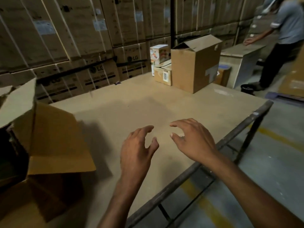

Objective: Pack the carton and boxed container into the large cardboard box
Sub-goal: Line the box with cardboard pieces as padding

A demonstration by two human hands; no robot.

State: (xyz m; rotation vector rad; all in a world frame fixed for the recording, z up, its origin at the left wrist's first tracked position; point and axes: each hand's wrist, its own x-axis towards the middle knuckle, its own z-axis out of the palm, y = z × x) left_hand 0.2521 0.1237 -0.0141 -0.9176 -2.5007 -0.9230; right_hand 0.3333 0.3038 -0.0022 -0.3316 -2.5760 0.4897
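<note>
A large cardboard box [49, 142] with its flaps open stands at the near left of the table, its inside dark. Far across the table a small brown carton [162, 74] with a label sits against a taller open cardboard box [195, 63]. On the carton stands a white printed boxed container [159, 53]. My left hand [138, 148] and my right hand [192, 139] hover side by side over the bare tabletop near its front edge, fingers spread and relaxed, holding nothing.
The wooden table [131, 102] has a dark metal frame [213, 148] along its right edge, with concrete floor beyond. Stacked strapped cartons [65, 38] wall the back. Another person [283, 40] stands at the far right beside a second table.
</note>
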